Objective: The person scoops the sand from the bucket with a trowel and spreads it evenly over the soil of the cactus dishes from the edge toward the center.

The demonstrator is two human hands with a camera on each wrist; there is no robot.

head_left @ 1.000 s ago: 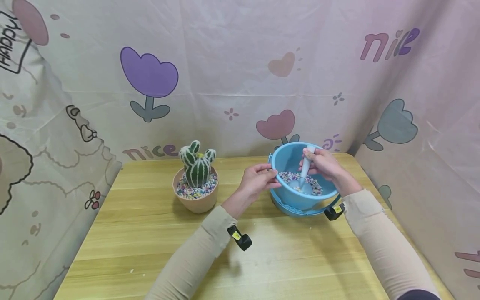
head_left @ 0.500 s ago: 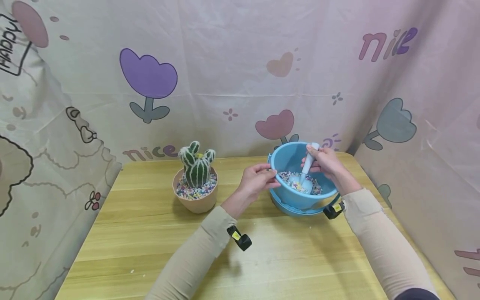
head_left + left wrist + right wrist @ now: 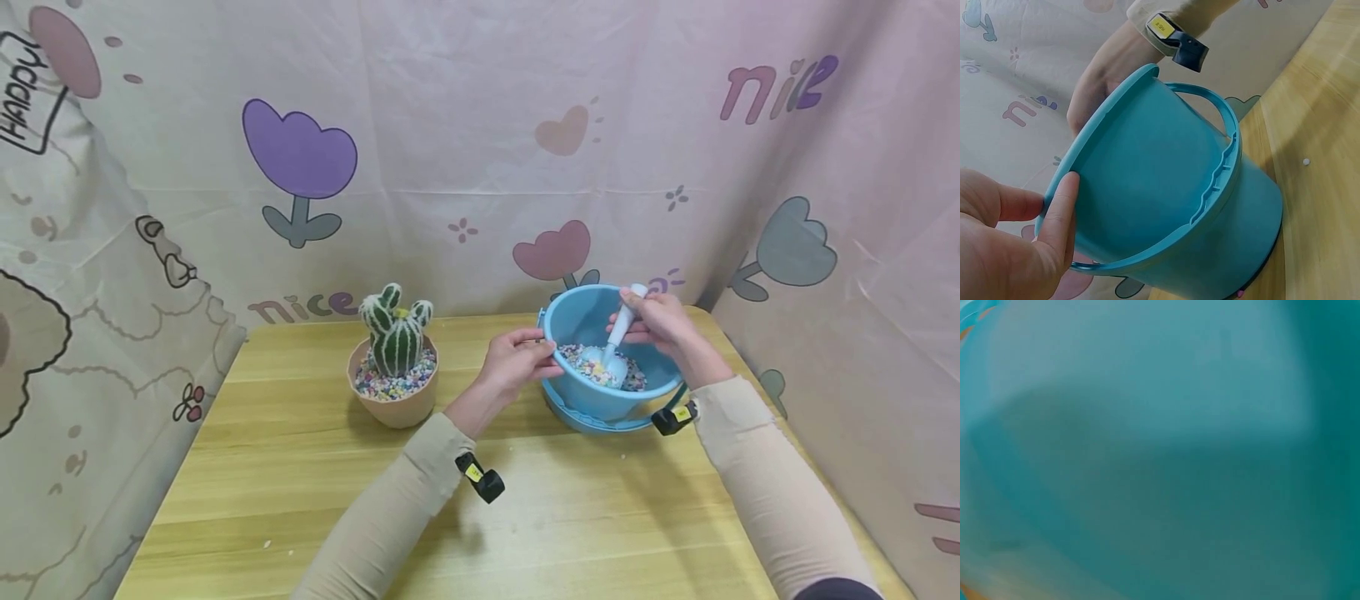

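Observation:
A light-blue bucket [image 3: 600, 402], partly filled with small multicoloured pebbles [image 3: 576, 357], stands at the table's right side, its mouth turned toward the head camera. My left hand [image 3: 513, 362] pinches its left rim; in the left wrist view the thumb [image 3: 1021, 203] and a finger [image 3: 1060, 215] meet at that rim. Inside the bucket, my right hand [image 3: 660, 321] grips the handle of a pale-blue scoop [image 3: 621, 329]. Pale and yellow pebbles lie in the scoop's bowl. Blurred blue bucket wall [image 3: 1166, 456] fills most of the right wrist view, hiding the right hand there.
Left of the bucket, a potted cactus [image 3: 397, 346] stands in a peach pot [image 3: 397, 410] with coloured pebbles. The bucket's handle [image 3: 1213, 187] hangs round its side. A few stray pebbles dot the wooden table [image 3: 300, 467]. Printed cloth [image 3: 450, 108] hangs behind.
The scoop's handle has moved to the right with my right hand, and more pebbles show in its bowl. My left hand stays on the rim.

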